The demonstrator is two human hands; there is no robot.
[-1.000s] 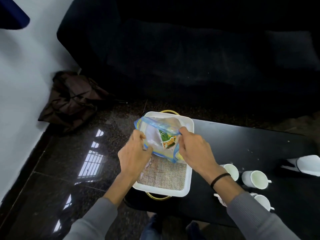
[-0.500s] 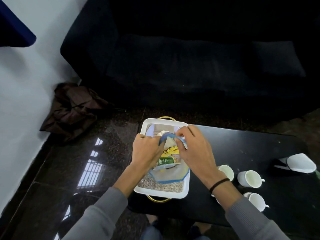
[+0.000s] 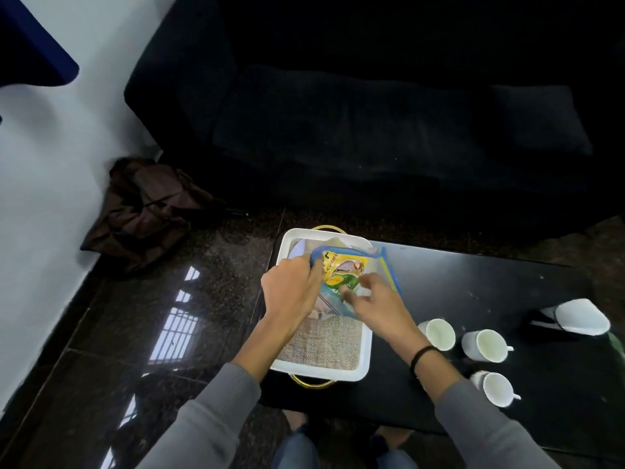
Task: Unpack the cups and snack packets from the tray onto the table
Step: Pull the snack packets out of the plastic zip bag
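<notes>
Black glossy tabletop (image 3: 473, 282) carries a white rectangular tray (image 3: 367, 350). Left hand (image 3: 291, 292) grips the clear blue-edged bag (image 3: 389, 269) holding a yellow snack packet (image 3: 340, 272); right hand (image 3: 378, 306) reaches in, fingers spread. Three white cups (image 3: 483, 345) stand right.

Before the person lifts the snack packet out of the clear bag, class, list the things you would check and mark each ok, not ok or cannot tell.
1. Left hand grips the clear bag's blue rim: ok.
2. Right hand has firm hold of the yellow snack packet: cannot tell, fingers blurred.
3. Bag mouth open wide enough: ok.
4. Bag sits over the white tray: ok.
5. Bare black table beyond the tray for setting down: ok.
6. Three white cups clear of the right forearm: not ok, nearest cup sits close.
</notes>
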